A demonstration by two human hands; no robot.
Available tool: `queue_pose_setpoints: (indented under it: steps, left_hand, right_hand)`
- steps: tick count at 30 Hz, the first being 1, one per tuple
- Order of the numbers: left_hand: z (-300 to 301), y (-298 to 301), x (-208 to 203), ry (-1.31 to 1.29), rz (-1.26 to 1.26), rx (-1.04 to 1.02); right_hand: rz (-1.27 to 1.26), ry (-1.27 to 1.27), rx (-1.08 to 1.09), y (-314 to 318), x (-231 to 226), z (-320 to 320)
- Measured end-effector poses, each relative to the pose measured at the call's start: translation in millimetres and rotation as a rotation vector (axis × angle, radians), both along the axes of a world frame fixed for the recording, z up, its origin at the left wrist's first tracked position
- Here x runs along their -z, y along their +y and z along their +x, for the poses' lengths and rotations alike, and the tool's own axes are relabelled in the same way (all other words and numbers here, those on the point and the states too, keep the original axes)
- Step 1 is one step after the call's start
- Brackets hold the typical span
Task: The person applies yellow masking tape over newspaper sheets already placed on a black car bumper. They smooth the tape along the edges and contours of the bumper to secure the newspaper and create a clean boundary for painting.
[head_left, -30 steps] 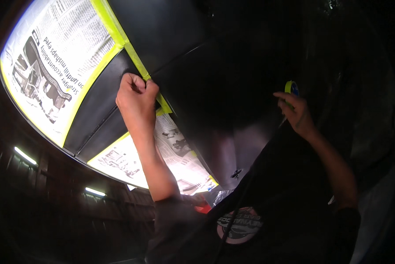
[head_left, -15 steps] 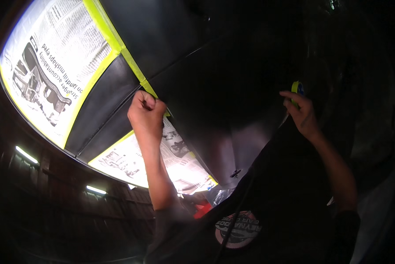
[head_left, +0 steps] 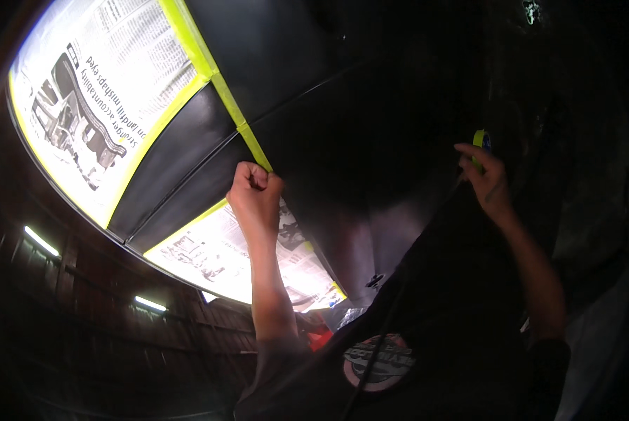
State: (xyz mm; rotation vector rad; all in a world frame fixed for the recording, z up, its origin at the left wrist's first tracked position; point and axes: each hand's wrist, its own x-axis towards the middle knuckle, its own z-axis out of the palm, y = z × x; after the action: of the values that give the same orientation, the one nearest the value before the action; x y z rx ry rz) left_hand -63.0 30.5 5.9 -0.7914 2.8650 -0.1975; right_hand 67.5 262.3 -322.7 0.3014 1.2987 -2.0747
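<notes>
My left hand [head_left: 256, 196] is closed in a fist against the dark car body panel. Its knuckles lie at the lower end of the visible part of a yellow-green masking tape strip [head_left: 250, 140]. Whether the curled fingers hold anything is hidden. Farther right, my right hand [head_left: 488, 179] grips a roll of yellow-green tape [head_left: 478, 149], its index finger pointing left. Tape also edges the large newspaper-covered window [head_left: 104, 105] at upper left. A smaller newspaper sheet [head_left: 209, 252], partly behind my left forearm, has tape along its edges too.
A dark pillar panel [head_left: 178, 158] separates the two papered areas. Black bodywork [head_left: 293, 42] curves across the top and middle, much of it in deep shadow. Lit ceiling tubes [head_left: 41, 241] hang beyond at lower left. Something red [head_left: 319, 340] shows beside my left sleeve.
My left fist has slid a little farther down along the tape strip, exposing more of it above the knuckles. My right hand still holds the roll. The view has shifted slightly.
</notes>
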Motion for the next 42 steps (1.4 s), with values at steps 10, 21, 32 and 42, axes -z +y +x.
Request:
queue_pose_setpoints:
  steps: [10,21,32,42]
  left_hand:
    - [-24.2,9.8,15.0,0.257,0.058,0.206]
    - [-17.3,-11.0,35.3,0.339,0.022,0.339]
    - [-31.6,-8.9,9.9,0.233,0.016,0.518]
    - [-19.3,-17.6,6.7,0.412,0.331,0.203]
  right_hand:
    - [0.037,0.021,-0.060,16.9,-22.6,-18.1]
    - [0.189,0.169,-0.060,43.7,-75.5,-63.6]
    - [0.212,0.803,-0.214,4.0,-174.0,-146.8]
    - [0.134,0.868,-0.326,-82.6,-234.3,-200.0]
